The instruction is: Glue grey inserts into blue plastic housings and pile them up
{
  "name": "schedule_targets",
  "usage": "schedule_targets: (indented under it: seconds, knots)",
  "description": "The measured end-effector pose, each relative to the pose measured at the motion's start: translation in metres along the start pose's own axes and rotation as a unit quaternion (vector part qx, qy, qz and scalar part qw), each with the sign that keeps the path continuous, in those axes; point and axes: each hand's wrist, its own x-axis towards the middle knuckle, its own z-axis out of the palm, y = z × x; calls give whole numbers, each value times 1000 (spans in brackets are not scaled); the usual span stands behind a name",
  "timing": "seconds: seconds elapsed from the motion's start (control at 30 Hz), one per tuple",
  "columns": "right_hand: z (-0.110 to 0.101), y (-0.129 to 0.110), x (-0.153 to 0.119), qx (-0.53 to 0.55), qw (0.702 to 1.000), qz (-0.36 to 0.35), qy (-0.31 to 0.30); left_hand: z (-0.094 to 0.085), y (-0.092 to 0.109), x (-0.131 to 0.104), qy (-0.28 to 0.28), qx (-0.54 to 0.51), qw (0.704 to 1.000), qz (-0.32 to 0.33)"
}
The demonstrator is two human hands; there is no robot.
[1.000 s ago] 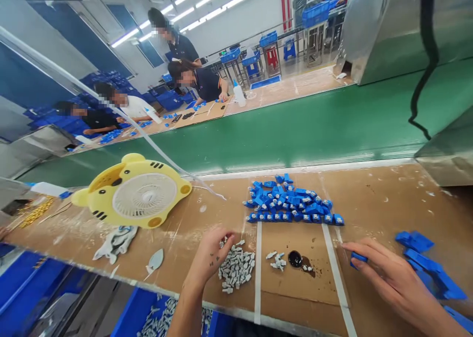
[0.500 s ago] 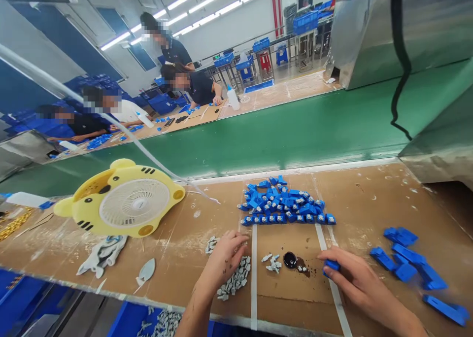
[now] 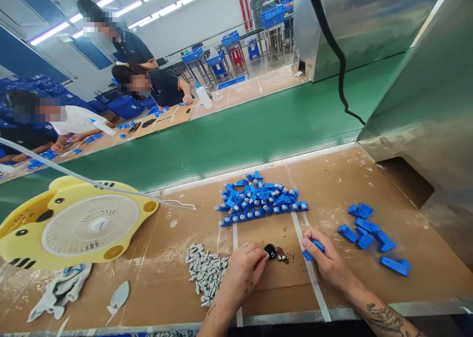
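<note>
My right hand [image 3: 325, 255] holds a blue plastic part [image 3: 309, 254] between thumb and fingers, right of the tape strip. My left hand [image 3: 247, 268] is closed in a pinch at the left rim of a small round black cup [image 3: 272, 249] of dark liquid. A tiny pale piece shows at its fingertips; most of it is hidden. Dark drips and a few pale bits [image 3: 281, 257] lie beside the cup. Left of that hand spreads a pile of small grey pieces [image 3: 207, 273]. Behind the cup, blue parts with pale tips [image 3: 258, 199] form a heap and a front row.
Several loose blue parts [image 3: 369, 228] lie at the right. A yellow fan [image 3: 144, 233], a glove [image 3: 62, 290] and a leaf-shaped grey piece [image 3: 120, 293] occupy the left. Beyond the green belt [image 3: 236, 135], people work at another bench. A metal housing [image 3: 417, 105] stands at the right.
My left hand has moved from over the grey pile to the black cup, its fingers now pinched. My right hand still holds the blue part. The view has shifted to the right.
</note>
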Motion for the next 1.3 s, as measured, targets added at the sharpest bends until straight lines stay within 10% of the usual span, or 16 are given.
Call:
schedule_targets:
  seconds: [0.4, 0.93, 1.1, 1.3]
  knots:
    - [40, -9, 14, 275, 952, 127, 51, -7, 47, 21, 206, -142, 967, -43]
    - [58, -25, 25, 319, 941, 114, 15, 8, 48, 28, 187, -168, 965, -72]
    - [-6, -27, 33, -110, 989, -96, 11, -31, 12, 75, 201, -82, 970, -109]
    - [-85, -4, 14, -598, 785, -162, 2, -43, -27, 160, 147, 22, 979, -142]
